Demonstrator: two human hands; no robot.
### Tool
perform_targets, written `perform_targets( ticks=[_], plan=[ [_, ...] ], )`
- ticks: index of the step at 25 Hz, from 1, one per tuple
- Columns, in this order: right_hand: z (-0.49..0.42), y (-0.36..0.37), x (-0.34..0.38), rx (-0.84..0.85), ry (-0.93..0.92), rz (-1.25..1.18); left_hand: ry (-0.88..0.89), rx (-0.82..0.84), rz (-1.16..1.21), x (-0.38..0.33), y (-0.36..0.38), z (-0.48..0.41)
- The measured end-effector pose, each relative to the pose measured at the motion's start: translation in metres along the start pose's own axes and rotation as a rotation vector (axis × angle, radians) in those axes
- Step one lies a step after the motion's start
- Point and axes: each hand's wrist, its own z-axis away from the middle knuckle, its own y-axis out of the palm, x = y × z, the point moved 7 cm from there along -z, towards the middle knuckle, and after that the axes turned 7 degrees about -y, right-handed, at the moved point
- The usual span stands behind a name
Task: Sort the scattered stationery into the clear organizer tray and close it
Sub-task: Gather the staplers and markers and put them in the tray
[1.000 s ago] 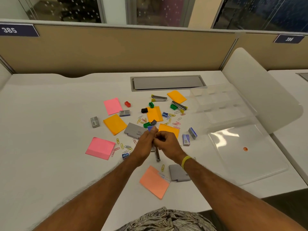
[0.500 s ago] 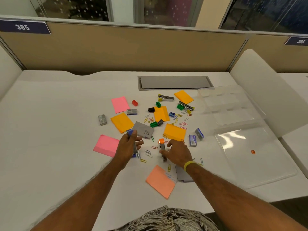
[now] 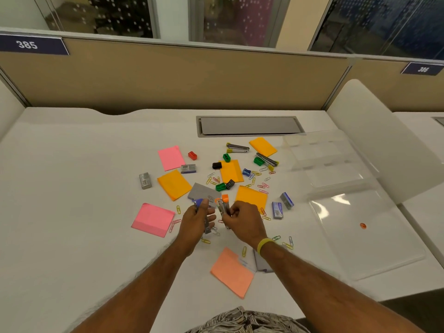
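Note:
My left hand grips a small stapler with a blue cap, held just above the desk. My right hand grips another small stapler with an orange cap beside it. The clear organizer tray stands open at the right, its flat lid lying toward me. Scattered ahead are orange, pink and salmon sticky-note pads, staple boxes, coloured sharpeners, two more staplers and several paper clips.
A grey cable hatch is set into the white desk behind the clutter. A tan partition closes the back, and a white divider rises at the right behind the tray. A grey card lies under my hands.
My hands parted, each taking a stapler off the desk, then came back together a little farther forward, with both staplers now lifted.

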Motion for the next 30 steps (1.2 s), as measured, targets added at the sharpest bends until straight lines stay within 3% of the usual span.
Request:
perform_targets(
  ticks=[4,12,16,22,26,30],
  plan=[
    [-0.002,-0.001,0.021,-0.005,-0.047,-0.014,-0.004,0.006,-0.028,-0.002,0.017,0.0],
    [-0.014,-0.005,0.03,0.085,-0.269,0.245,0.05,-0.02,-0.071,-0.005,0.034,-0.02],
    [-0.032,-0.015,0.02,0.123,-0.322,0.19,0.06,-0.054,-0.062,-0.01,0.046,-0.033],
    [-0.119,-0.048,-0.019,0.089,-0.234,0.15,-0.002,-0.117,0.026,-0.021,0.051,-0.061],
    [-0.195,-0.056,-0.042,0.09,-0.197,0.25,-0.038,-0.134,0.087,-0.03,0.054,-0.078],
    [-0.255,-0.045,-0.046,0.129,-0.272,0.416,-0.022,-0.141,0.105,-0.041,0.054,-0.091]
  ],
)
